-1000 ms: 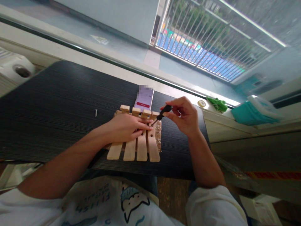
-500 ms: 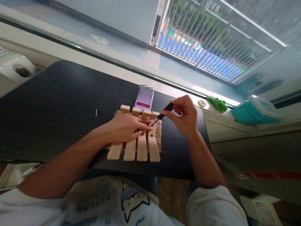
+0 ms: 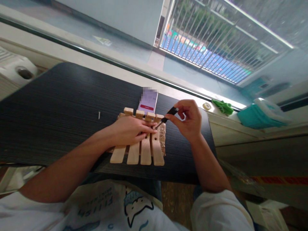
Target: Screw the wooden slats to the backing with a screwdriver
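Screwdriver (image 3: 171, 111): black handle, thin shaft; slanted down toward the left, tip at the upper hole of the rightmost wooden piece. Too small to tell whether a screw sat in that hole.
Wooden pieces (image 3: 145, 152): four in a row, pale, flared at the near ends, small blocks at the far ends; dark holes showed on the right two. Lay on the padding near the worktop's front edge.
Padding (image 3: 163, 138): crinkly, shiny wrap, under the wooden pieces, sticking out at their right side.
Right hand (image 3: 190, 119): grip closed round the screwdriver handle, thumb and fingers pinching its upper part, hand raised above the worktop.
Left hand (image 3: 128, 130): grip released, palm down across the wooden pieces, fingers stretched right, fingertips on the rightmost piece just beside the screwdriver tip.
Phone (image 3: 148, 103): screen lit, red bar on it, just beyond the wooden pieces; top part pixelated.
Small pale object (image 3: 99, 115): thin, screw-like, lay alone left of the wooden pieces.
Worktop (image 3: 60, 106): black, fine grain, rounded far-left corner.
Windowsill (image 3: 190, 102): tape roll (image 3: 206, 106), green cloth (image 3: 223, 107), teal box (image 3: 260, 115), in that order rightward.
Window view: metal railing (image 3: 207, 45), blue ground and greenery behind it.
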Available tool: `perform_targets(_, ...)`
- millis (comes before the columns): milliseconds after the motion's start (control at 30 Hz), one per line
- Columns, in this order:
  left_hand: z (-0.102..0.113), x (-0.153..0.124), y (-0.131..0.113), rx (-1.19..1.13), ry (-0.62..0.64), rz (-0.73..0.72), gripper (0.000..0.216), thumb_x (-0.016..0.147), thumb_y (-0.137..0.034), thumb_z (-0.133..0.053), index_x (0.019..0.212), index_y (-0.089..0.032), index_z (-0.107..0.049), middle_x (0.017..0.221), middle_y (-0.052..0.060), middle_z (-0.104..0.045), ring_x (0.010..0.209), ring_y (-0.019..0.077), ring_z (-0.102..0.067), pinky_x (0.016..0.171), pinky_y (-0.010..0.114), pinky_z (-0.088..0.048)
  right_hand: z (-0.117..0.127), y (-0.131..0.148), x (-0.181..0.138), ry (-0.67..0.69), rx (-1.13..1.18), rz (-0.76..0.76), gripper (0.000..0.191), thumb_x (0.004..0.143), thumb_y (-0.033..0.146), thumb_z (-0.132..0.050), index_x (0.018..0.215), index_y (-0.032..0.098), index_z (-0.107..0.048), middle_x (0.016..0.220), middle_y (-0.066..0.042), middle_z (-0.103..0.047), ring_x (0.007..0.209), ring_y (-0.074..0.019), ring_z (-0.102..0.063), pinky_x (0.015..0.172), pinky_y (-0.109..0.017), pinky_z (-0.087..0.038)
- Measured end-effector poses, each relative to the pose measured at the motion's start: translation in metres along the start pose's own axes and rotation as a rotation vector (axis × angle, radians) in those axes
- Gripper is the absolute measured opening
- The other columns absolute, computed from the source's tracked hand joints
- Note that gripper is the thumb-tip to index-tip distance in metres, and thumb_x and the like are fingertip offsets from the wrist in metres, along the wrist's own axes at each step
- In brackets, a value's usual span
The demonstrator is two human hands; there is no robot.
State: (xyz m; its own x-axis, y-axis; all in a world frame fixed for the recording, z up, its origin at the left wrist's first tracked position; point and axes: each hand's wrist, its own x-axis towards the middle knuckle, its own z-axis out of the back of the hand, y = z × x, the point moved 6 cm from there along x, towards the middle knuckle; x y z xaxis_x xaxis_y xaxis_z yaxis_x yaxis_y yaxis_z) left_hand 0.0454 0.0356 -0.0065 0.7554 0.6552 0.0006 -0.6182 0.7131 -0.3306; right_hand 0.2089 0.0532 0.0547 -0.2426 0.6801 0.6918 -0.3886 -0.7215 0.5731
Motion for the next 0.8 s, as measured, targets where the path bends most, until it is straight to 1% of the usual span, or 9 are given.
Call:
perform_targets(167,-0.0004,0.0000,0.0005,-0.007,0.000,0.003,0.047,0.091,-0.021,-0.050,0.131,-0.044,-0.062,0.146,-0.011,-0.052,0.122,0.0188,-0.064,0.100,0.033,-0.050,0.0005,-0.0009,-0.0010,0.028,0.005,0.050,0.026,0.079,0.041,-0.076,0.094,0.028,-0.059,0.064,0.008,-0.049,0.050,-0.0066,-0.038,0.044,-0.026,-0.032)
perform_targets(233,-0.0002,-0.0004,0.0004,-0.007,0.003,0.003,0.048,0.091,-0.021,-0.050,0.131,-0.044,-0.062,0.146,-0.010,-0.052,0.123,0.0189,-0.063,0.100,0.033,-0.049,0.0006,-0.0006,-0.0002,0.092,0.020,0.064,0.021,0.082,0.038,-0.071,0.096,0.027,-0.059,0.065,0.007,-0.049,0.051,-0.0071,-0.040,0.045,-0.026,-0.034)
perform_targets(300,0.0002,-0.0007,0.0002,-0.009,0.005,0.002,0.048,0.091,-0.021,-0.050,0.131,-0.043,-0.062,0.146,-0.010,-0.052,0.124,0.0189,-0.063,0.100,0.033,-0.049,0.0010,0.0007,0.0004,0.167,0.033,0.071,0.016,0.086,0.032,-0.065,0.100,0.026,-0.060,0.068,0.005,-0.054,0.053,-0.0073,-0.043,0.047,-0.026,-0.036)
perform_targets(367,0.0004,-0.0008,0.0003,-0.012,0.006,0.006,0.048,0.090,-0.021,-0.050,0.131,-0.043,-0.062,0.145,-0.010,-0.053,0.124,0.0190,-0.063,0.100,0.033,-0.050,0.0017,0.0018,0.0003,0.227,0.042,0.064,0.018,0.088,0.027,-0.062,0.106,0.026,-0.059,0.078,0.003,-0.063,0.057,-0.0078,-0.047,0.050,-0.027,-0.040)
perform_targets(433,0.0003,-0.0007,0.0004,-0.012,0.004,0.004,0.048,0.090,-0.020,-0.051,0.131,-0.043,-0.062,0.145,-0.010,-0.054,0.123,0.0189,-0.063,0.100,0.032,-0.050,0.0011,0.0025,-0.0009,0.282,0.072,0.049,0.020,0.089,0.024,-0.061,0.109,0.027,-0.057,0.097,-0.001,-0.071,0.062,-0.0080,-0.051,0.054,-0.028,-0.043)
perform_targets(500,0.0000,-0.0004,0.0003,-0.010,-0.004,-0.004,0.048,0.090,-0.020,-0.051,0.131,-0.043,-0.062,0.144,-0.009,-0.054,0.124,0.0187,-0.063,0.100,0.032,-0.050,-0.0007,0.0018,-0.0028,0.325,0.116,0.023,0.020,0.090,0.022,-0.060,0.109,0.028,-0.055,0.112,-0.004,-0.073,0.065,-0.0085,-0.056,0.056,-0.029,-0.046)
perform_targets(533,-0.0001,-0.0002,0.0003,-0.009,-0.008,-0.008,0.047,0.090,-0.020,-0.051,0.130,-0.042,-0.062,0.144,-0.009,-0.055,0.123,0.0186,-0.063,0.100,0.032,-0.050,-0.0018,0.0008,-0.0038,0.340,0.136,0.005,0.020,0.091,0.023,-0.059,0.110,0.028,-0.054,0.114,-0.005,-0.073,0.066,-0.0092,-0.058,0.057,-0.030,-0.048)
perform_targets(667,-0.0010,-0.0002,0.0011,-0.009,-0.019,-0.010,0.045,0.091,-0.021,-0.051,0.129,-0.042,-0.064,0.142,-0.008,-0.057,0.120,0.0192,-0.065,0.099,0.033,-0.051,-0.0047,-0.0039,-0.0060,0.357,0.174,-0.066,0.022,0.092,0.030,-0.059,0.112,0.027,-0.054,0.102,-0.004,-0.074,0.070,-0.0121,-0.066,0.055,-0.030,-0.049)
perform_targets(800,-0.0013,-0.0002,0.0007,0.005,-0.020,-0.022,0.044,0.091,-0.022,-0.050,0.129,-0.040,-0.064,0.140,-0.005,-0.059,0.120,0.0201,-0.065,0.098,0.033,-0.051,-0.0065,0.0006,-0.0049,0.413,0.173,-0.036,0.026,0.092,0.027,-0.060,0.118,0.028,-0.058,0.099,0.000,-0.075,0.075,-0.0113,-0.068,0.056,-0.029,-0.049)
